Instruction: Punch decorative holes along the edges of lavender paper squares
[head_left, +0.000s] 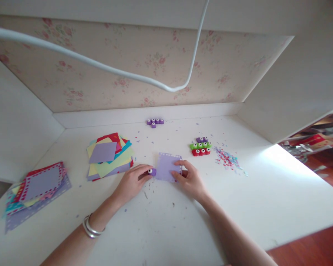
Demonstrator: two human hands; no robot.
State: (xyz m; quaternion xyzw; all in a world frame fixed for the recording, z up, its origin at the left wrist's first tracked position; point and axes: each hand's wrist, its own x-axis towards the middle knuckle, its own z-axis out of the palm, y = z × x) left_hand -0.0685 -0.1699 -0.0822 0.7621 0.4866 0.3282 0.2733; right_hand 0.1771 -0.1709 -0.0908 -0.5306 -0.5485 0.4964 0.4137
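Note:
My left hand (133, 181) pinches a small purple craft punch (152, 171) between thumb and fingers, right at the left edge of a lilac paper sheet (166, 168). Small holes run along the sheet's top and right edges. On its right side, my right hand (189, 179) grips the paper, with the fingertips over its face. Whether the punch's slot has the paper's edge inside it, I cannot make out.
To the left lie a stack of coloured paper (102, 153) and a pile of hole-edged sheets (41, 184). Purple punches (155, 122) stand near the back wall. Green and red punches (201, 146) sit at right, beside scattered confetti (229, 159). A white cable (113, 72) hangs in front.

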